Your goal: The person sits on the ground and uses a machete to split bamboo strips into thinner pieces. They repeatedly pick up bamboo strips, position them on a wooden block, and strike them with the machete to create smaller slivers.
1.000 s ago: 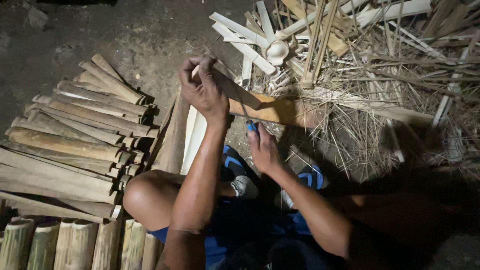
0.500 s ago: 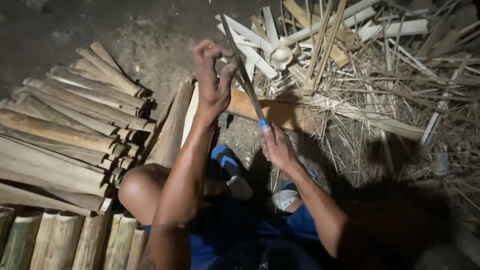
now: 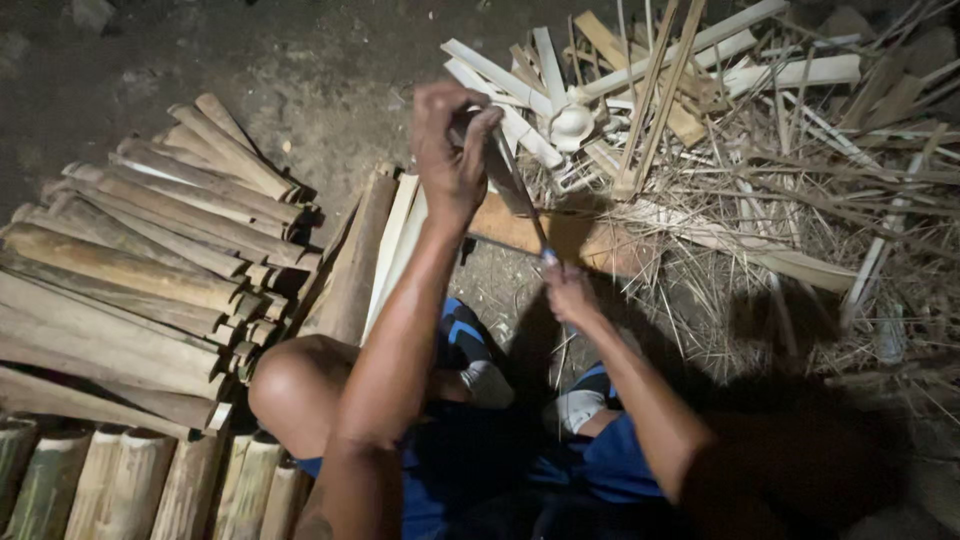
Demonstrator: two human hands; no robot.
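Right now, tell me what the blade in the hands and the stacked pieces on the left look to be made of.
Blade: seemingly metal, a thin dull grey strip; its blue handle end by the right hand may be plastic. The left hand steadies it. Stacked pieces: split bamboo, curved tan-green slats with fibrous, matte surfaces.

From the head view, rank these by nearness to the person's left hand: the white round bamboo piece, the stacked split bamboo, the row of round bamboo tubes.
From the left hand:
1. White round bamboo piece, just right.
2. Stacked split bamboo, left.
3. Round bamboo tubes, bottom-left corner.
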